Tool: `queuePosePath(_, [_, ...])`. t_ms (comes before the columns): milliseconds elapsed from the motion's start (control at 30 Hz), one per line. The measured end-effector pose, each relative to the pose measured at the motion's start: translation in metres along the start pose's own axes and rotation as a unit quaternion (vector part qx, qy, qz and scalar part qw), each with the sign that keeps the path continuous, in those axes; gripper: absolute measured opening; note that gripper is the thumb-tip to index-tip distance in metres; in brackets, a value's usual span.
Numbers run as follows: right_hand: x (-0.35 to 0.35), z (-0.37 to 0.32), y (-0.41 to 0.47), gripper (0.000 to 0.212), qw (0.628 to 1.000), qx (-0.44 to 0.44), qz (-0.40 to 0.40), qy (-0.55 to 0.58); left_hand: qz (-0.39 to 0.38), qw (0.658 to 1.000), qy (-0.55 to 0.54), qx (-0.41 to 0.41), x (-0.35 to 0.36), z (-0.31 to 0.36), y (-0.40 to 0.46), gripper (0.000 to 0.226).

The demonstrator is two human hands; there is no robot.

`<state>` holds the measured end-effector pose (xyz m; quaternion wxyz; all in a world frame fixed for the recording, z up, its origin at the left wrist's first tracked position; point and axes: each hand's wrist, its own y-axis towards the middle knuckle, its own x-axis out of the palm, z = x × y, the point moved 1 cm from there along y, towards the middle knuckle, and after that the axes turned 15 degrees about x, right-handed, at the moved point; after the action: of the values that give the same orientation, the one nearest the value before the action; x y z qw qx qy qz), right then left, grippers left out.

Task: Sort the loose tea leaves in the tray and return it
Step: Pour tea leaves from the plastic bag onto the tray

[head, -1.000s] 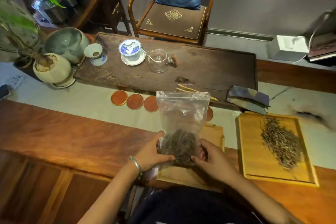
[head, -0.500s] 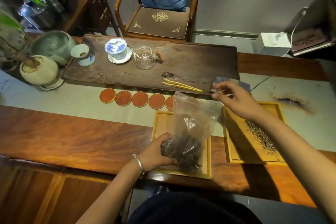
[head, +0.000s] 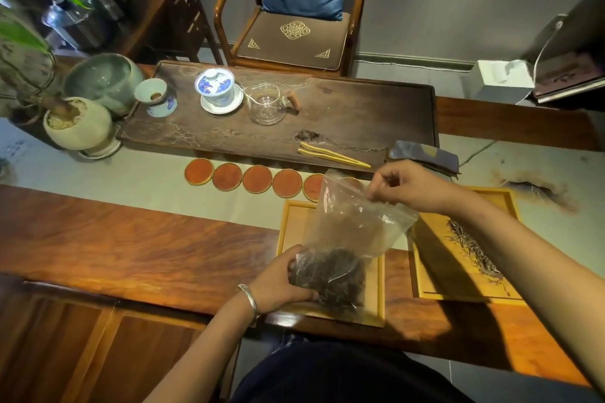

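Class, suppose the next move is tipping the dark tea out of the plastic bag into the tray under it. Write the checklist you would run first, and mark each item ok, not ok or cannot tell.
1. Bag supported at the bottom: left hand grips the leaf-filled end of the plastic bag. Ok.
2. Bag top held: right hand pinches its upper edge. Ok.
3. Bag seal open: cannot tell.
4. Bag over the target: it sits above the near wooden tray. Ok.
5. Near tray's floor free of leaves: the visible part is bare, the rest is hidden by the bag. Cannot tell.
6. Light tea leaves kept apart, in the right wooden tray. Ok.
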<state>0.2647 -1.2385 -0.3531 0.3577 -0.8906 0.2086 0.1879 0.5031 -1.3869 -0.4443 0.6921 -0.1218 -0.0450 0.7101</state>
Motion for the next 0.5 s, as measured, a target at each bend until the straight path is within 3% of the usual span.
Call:
queuePosePath(133, [-0.001,-0.013,-0.024,0.007,0.995,-0.012,-0.034,0.089,0.006,1.000,0.019,0.009,-0.006,0.000,0.005,0.064])
queuePosePath(267, [0.003,-0.024,-0.051,0.013,0.986,-0.001,-0.077,0.150,0.021,0.996,0.083,0.003,-0.018,0.010,0.014,0.089])
queuePosePath(333, [0.010,-0.028,-0.060,0.016,0.978,0.013,-0.087,0.188,0.075,0.992,0.102,0.011,-0.024,0.021,0.018,0.095])
queuePosePath(433, [0.022,-0.031,-0.065,0.016,0.970,0.022,-0.074,0.232,0.183,0.977,0.080,0.073,-0.025,0.052,0.025,0.065])
queuePosePath(500, [0.030,-0.032,-0.064,0.014,0.971,0.026,-0.040,0.235,0.187,0.972,0.076,0.118,-0.021,0.074,0.031,0.042])
